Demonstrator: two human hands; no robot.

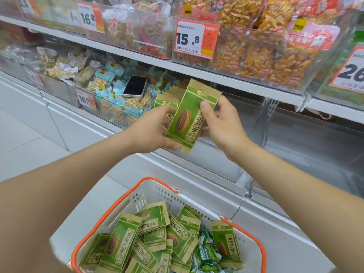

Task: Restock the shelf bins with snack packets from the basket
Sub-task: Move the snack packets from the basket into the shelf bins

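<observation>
A stack of green-and-tan sunflower seed packets (189, 117) is held upright in front of the lower shelf's clear bin (295, 131). My left hand (151, 131) grips the stack from the left, fingers curled around its lower edge. My right hand (222, 121) pinches the front packet, thumb on its face and fingers behind. Below, a white basket with orange rim and handles (157, 191) holds several more of the same packets (122, 245) and a few green wrapped sweets (206, 255).
A smartphone (135, 86) lies on blue nut packets in the bin to the left. Upper shelf bins hold orange snacks behind a 15.8 price tag (197, 39) and a 16.8 tag (90, 17). White shelf edges run diagonally; floor tiles are at left.
</observation>
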